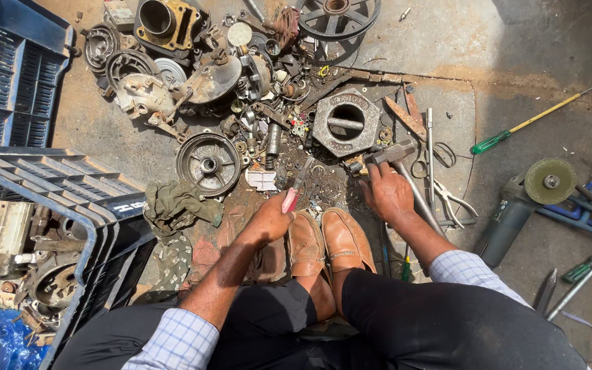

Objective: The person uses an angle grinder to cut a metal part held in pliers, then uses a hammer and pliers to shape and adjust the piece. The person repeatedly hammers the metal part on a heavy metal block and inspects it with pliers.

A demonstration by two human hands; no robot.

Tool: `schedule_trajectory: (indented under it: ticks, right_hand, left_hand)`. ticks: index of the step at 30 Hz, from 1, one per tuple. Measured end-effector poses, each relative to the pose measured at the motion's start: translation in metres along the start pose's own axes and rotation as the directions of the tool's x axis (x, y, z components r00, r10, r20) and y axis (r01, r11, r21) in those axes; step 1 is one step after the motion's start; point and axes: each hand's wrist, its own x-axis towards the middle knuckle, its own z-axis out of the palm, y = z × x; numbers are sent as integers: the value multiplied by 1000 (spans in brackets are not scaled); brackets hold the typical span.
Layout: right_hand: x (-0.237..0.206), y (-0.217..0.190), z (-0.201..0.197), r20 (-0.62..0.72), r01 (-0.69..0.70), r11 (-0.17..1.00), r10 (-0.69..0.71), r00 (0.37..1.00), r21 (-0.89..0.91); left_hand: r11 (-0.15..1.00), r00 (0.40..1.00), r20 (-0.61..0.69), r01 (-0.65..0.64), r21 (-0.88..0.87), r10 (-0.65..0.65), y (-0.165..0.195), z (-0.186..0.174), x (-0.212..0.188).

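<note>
A red-handled tool (293,190), maybe a screwdriver, is gripped in the left hand (269,220), with the fingers closed around its handle. Its thin metal end is pointed at the dirty ground just ahead of the brown shoes (326,241), but the tip is lost among small dark bits and cannot be made out. A hammer (405,179) is held in the right hand (386,194), with the fingers wrapped tight near its metal head. Much of the long handle is hidden under the hand and wrist. What is being hit or worked on between the two tools is too small and dark to be told. Just past the hammer head, a grey eight-sided metal block with a round hole (346,121) is seen flat on the ground. A round ribbed wheel part (208,163) is lying to the left of it, near a crumpled green rag (177,204). A grinder with a round disc (527,200) is resting on the right. A blue crate (49,179) is cut off by the left edge, and the parts inside it are partly hidden by its wall.
</note>
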Motion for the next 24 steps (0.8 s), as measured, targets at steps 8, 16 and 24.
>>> schedule_trajectory:
  ticks: [8, 16, 24]
  right_hand:
    - [11, -11, 1, 86, -73, 978, 57, 995, 194]
    - [-25, -22, -61, -163, 151, 540, -27, 986, 828]
    - [-24, -15, -90, -21, 17, -83, -40, 999, 996]
  left_hand:
    - [1000, 1000, -1, -10, -18, 10, 10, 11, -35]
    - [983, 991, 102, -98, 156, 83, 38, 16, -50]
    - [933, 970, 80, -242, 267, 229, 66, 17, -59]
